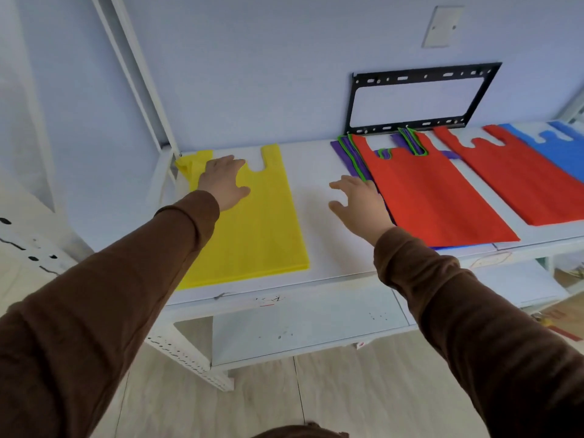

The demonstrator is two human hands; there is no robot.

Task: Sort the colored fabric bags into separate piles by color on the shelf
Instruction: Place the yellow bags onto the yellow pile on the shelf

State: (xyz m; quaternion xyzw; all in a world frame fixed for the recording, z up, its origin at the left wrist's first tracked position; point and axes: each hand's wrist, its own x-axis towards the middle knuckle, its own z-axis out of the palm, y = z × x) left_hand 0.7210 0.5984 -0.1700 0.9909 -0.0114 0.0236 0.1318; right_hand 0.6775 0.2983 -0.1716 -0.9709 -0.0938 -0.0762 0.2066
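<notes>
on the white shelf (pixel 319 216): one yellow bag (pixel 252 229) showing at the left end, two red bags (pixel 433 197) toward the right, one blue bag (pixel 565 153) at the right edge. purple (pixel 343 153) and green edges (pixel 355 159) peek from under the nearer red bag; their number cannot be counted. two hands are in view, left (pixel 222 181) and right (pixel 360 200).

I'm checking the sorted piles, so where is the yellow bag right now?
In the head view the yellow bag lies flat at the left end of the shelf, under the left hand, left of the mixed pile topped by a red bag.
</notes>
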